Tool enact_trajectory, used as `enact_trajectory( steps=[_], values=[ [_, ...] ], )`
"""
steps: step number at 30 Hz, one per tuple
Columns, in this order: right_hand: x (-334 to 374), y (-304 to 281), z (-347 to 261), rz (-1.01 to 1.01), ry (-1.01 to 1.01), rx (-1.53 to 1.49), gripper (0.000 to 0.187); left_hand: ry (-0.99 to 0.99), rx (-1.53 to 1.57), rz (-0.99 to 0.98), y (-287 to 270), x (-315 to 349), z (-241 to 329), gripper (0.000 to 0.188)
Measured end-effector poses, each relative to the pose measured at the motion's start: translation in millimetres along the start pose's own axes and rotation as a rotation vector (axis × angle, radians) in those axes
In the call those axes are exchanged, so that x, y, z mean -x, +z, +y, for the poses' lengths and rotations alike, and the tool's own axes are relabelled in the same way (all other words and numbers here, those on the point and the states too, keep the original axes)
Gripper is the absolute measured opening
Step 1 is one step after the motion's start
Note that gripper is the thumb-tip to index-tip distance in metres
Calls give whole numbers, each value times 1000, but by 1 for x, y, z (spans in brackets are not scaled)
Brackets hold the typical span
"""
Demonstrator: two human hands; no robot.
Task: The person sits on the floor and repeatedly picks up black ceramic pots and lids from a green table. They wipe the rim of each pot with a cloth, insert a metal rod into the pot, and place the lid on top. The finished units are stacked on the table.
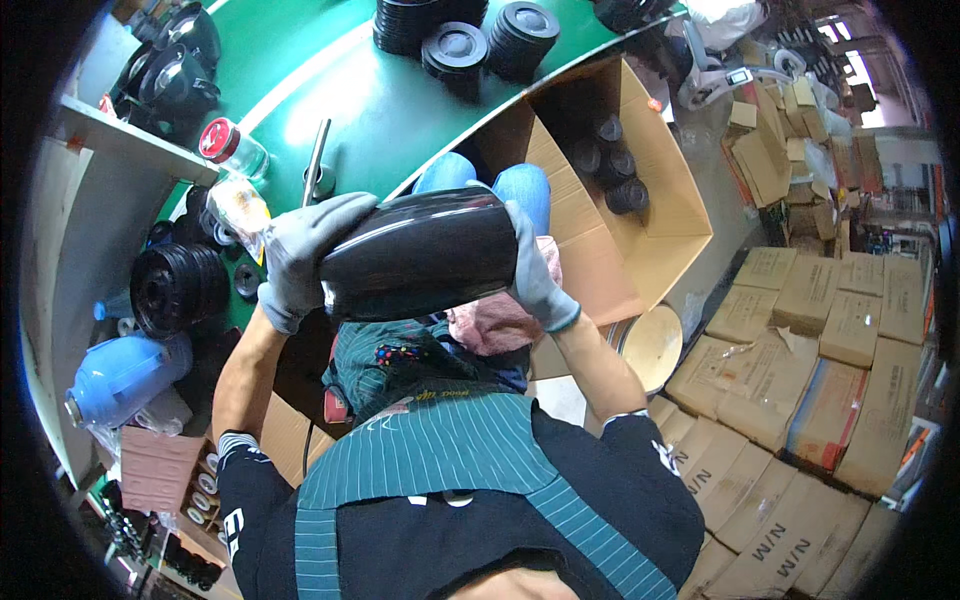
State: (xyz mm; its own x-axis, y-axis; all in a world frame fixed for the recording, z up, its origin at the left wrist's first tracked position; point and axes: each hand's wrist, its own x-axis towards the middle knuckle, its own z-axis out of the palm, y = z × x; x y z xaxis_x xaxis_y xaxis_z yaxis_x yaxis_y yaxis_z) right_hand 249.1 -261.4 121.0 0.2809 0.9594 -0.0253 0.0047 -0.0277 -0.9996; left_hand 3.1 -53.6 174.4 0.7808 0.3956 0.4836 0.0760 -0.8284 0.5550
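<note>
Holding a glossy black tapered cylinder (425, 255) crosswise over the lap, the person has the gray-gloved left hand (300, 255) curled around one end and the gray-gloved right hand (535, 268) braced against the other. Just beyond the left hand stand a metal rod (318, 160) and a red-lidded jar (232, 148), with a clear plastic packet (240, 212) nearly behind its knuckles; to that hand's left sits a stack of black ribbed rounds (178, 290), and lower down a blue rounded object (120, 375). A pink cloth (495, 322) lies under the right hand, and an open cardboard box (672, 215) stands to its right and ahead, dark round pieces (620, 165) inside, its near flaps crowding that side. The green desk (290, 50) spreads ahead of both hands, crossed by a white stripe and carrying stacks of black discs (455, 48) well beyond them. Past the box, far right of the right hand, sealed cartons (780, 370) cover much of the room. The desk's edge runs slantwise just ahead of the cylinder, and a strip of gray floor (715, 165) separates the box from the cartons.
</note>
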Motion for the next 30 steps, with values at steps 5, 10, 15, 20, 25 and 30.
enact_trajectory(
  steps=[5, 10, 15, 20, 25, 30],
  values=[
    [4, 14, -37, 28, 38, -5, 73, -366, 353, 3, 21, 29, -30, 43],
    [3, 10, -46, -16, -505, 256, 92, -521, 725, 162, 52, 54, -48, 41],
    [15, 12, -34, 125, -357, -38, 72, -437, 501, 40, 26, 5, 4, 40],
    [28, -79, 40, 207, 50, -318, 64, -319, 389, 92, 113, 41, 13, 59],
    [14, -102, 17, -2, 71, -27, 79, 68, -166, -481, 103, 38, -7, 85],
    [6, -46, 39, -182, -308, 666, 102, -414, -737, 247, 98, 53, -131, 74]
  ],
)
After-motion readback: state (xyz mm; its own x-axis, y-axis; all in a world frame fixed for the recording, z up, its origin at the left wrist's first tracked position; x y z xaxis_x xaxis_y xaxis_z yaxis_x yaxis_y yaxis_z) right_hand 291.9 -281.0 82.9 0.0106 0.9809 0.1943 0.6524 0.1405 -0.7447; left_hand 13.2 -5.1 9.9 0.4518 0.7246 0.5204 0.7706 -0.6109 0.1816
